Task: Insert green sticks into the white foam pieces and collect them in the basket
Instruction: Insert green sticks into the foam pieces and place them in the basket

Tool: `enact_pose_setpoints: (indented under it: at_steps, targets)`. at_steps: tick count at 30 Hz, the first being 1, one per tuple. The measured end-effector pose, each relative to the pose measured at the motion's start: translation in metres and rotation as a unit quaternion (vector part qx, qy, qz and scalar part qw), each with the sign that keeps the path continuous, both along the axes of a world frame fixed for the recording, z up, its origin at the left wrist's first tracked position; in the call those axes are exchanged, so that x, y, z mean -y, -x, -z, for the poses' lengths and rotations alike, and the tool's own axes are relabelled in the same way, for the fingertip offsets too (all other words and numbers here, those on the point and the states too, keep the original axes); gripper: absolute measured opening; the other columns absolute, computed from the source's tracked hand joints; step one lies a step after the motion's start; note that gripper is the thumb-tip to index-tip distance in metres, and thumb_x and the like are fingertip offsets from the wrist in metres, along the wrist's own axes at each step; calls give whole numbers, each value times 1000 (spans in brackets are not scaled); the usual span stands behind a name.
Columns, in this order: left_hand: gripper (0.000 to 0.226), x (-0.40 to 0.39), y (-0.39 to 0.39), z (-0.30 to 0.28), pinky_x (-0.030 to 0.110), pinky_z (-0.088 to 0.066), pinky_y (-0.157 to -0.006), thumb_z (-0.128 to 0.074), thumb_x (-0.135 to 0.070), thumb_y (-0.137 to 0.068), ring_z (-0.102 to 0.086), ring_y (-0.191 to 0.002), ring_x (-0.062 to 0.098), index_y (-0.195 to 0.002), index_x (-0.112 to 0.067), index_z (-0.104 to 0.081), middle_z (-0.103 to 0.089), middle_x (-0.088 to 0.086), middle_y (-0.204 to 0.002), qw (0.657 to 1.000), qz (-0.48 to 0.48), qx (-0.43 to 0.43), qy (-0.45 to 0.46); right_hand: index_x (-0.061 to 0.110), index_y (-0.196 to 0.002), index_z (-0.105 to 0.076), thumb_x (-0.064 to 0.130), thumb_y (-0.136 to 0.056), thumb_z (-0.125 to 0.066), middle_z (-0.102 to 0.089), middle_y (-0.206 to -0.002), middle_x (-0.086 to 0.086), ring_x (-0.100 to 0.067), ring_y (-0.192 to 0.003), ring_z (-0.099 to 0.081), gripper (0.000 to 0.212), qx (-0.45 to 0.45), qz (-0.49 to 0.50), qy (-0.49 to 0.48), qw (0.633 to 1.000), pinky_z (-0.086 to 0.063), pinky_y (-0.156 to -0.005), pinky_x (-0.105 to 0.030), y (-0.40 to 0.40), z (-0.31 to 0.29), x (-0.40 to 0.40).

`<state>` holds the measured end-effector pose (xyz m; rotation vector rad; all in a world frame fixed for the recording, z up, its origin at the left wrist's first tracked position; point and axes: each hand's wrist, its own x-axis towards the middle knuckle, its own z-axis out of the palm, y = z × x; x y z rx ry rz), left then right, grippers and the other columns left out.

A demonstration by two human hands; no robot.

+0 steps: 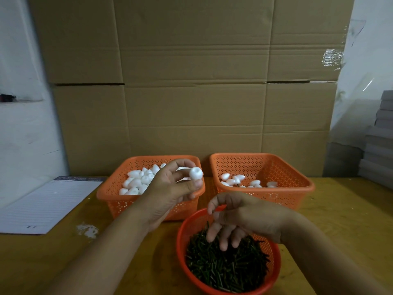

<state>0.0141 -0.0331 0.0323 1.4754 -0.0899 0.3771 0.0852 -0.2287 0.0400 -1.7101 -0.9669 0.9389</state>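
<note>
My left hand (172,188) holds one white foam piece (196,173) between thumb and fingertips, raised in front of the left orange basket (110,190), which is heaped with loose foam pieces (138,180). My right hand (236,218) hangs over the round orange bowl (180,241) of green sticks (227,262), fingers spread and pointing down into the pile; no stick shows in its grip. The right orange basket (297,188) holds several foam pieces (238,180) on its floor.
A lined notepad (44,207) lies on the wooden table at the left, with white foam crumbs (88,229) beside it. A cardboard wall (191,81) stands behind the baskets. Stacked grey boards (380,141) sit at the right edge.
</note>
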Motion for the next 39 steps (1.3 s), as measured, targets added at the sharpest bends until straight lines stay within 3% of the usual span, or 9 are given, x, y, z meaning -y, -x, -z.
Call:
enact_pose_setpoints:
  at_steps: [3, 10, 15, 20, 25, 31, 36, 39]
  targets:
    - [37, 1, 0, 1, 31, -54, -76, -78, -5, -72, -63, -101, 25, -101, -16, -59, -65, 20, -124, 1000, -3, 12, 7, 12, -107, -50, 7, -104, -46, -75, -98, -17, -20, -69, -69, 7, 1, 14, -3, 1000, -52, -57, -23, -2, 0, 1]
    - [35, -1, -1, 2, 30, -58, -80, -69, 13, -81, -66, -105, 23, -95, -17, -58, -69, 14, -122, 1000, 1, 19, -4, 13, -105, -50, 7, -104, -46, -75, -102, -18, -20, -72, -69, 7, 11, 13, 6, 1000, -53, -58, -24, -4, 3, 0]
    - [38, 0, -1, 1, 29, -57, -78, -77, -10, -73, -66, -96, 22, -107, -13, -61, -69, 12, -107, 1000, 15, 17, 20, 12, -109, -50, 9, -104, -46, -75, -102, -17, -20, -76, -70, 7, 14, 17, 5, 1000, -53, -61, -23, -5, 5, 0]
    - [42, 1, -2, 1, 30, -57, -75, -67, -29, -85, -69, -93, 19, -125, -16, -61, -72, 9, -117, 999, 21, -4, 34, 9, -117, -52, 13, -105, -47, -75, -104, -14, -22, -89, -73, 14, 24, 37, 10, 999, -54, -68, -24, -5, 6, -2]
    - [33, 1, -1, -2, 28, -57, -69, -60, -35, -90, -70, -89, 18, -115, -13, -62, -74, 8, -110, 995, 50, -25, 85, 12, -104, -58, 16, -103, -52, -76, -106, -9, -21, -99, -73, 7, 48, 37, 26, 998, -57, -74, -24, -5, 9, -4]
    - [46, 1, -2, -2, 26, -56, -66, -62, -45, -89, -71, -88, 14, -118, -9, -60, -75, 5, -105, 987, 71, -57, 129, 17, -95, -71, 16, -93, -68, -73, -93, -1, -7, -87, -68, 3, 117, 32, 9, 993, -56, -77, -22, -8, 10, -2]
    - [27, 2, -1, -3, 21, -49, -66, -77, -47, -73, -63, -78, 8, -84, -22, -74, -67, -4, -90, 989, 75, -31, 124, 24, -88, -75, 19, -90, -73, -70, -81, 13, 1, -75, -62, 5, 135, 29, 7, 990, -51, -68, -19, -8, 9, -2]
    - [24, 2, 0, -5, 20, -52, -63, -82, -31, -71, -60, -74, 9, -87, -18, -72, -64, 0, -86, 983, 93, -18, 157, 17, -90, -74, 19, -90, -73, -67, -75, 9, -1, -69, -60, 2, 139, 42, -3, 989, -50, -63, -18, -8, 10, -2]
